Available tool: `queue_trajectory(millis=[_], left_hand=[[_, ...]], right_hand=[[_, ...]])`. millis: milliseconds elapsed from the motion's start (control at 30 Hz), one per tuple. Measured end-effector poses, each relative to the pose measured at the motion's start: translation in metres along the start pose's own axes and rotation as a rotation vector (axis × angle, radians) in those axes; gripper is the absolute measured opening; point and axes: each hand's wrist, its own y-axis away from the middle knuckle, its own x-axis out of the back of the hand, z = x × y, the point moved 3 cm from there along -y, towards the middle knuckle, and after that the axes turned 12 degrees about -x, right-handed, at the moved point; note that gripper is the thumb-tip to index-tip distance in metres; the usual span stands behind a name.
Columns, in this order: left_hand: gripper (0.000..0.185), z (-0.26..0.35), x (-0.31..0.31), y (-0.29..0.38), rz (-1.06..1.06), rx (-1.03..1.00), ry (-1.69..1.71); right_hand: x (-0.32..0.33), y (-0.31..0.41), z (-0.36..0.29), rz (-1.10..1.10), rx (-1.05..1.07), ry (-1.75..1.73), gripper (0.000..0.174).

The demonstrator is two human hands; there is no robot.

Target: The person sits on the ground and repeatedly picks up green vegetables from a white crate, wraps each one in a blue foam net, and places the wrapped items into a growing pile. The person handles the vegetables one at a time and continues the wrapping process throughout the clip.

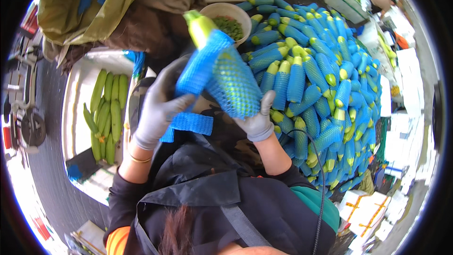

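A pale green zucchini (200,30) in a blue foam net sleeve (235,85) tilts up and left in front of me, its bare stem end blurred. My right hand (257,120), in a grey-white glove, grips the lower, sleeved end. Flattened blue foam net sleeves (191,123) hang at my left hand (161,106), gloved likewise, with thumb and fingers closed on them. One blue strip rises from that hand against the zucchini's side; where it ends is blurred. Right of my right hand lies a large heap of sleeved zucchini (315,74).
At left, a white foam box (76,113) holds several bare green zucchini (106,113). A round tub (244,17) with small green pieces stands beyond my hands. Olive cloth (88,14) covers something at upper left. White boxes (368,209) and a person (380,1) are farther right.
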Motion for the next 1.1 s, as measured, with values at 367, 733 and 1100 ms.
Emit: queue_trajectory(millis=[367, 733, 1100], left_hand=[[0.033, 0.003, 0.010, 0.013, 0.091, -0.008, -0.190], [0.042, -0.032, 0.168, 0.063, 0.196, 0.017, -1.471], [0.036, -0.068, 0.178, 0.152, 0.112, -0.086, -0.875]], right_hand=[[-0.031, 0.045, -0.031, 0.055, 0.037, 0.812, 0.095], [0.037, 0.131, -0.238, 0.870, 0.973, 0.639, 0.051], [0.007, 0.044, -0.147, 0.590, 0.525, 0.773, 0.044]])
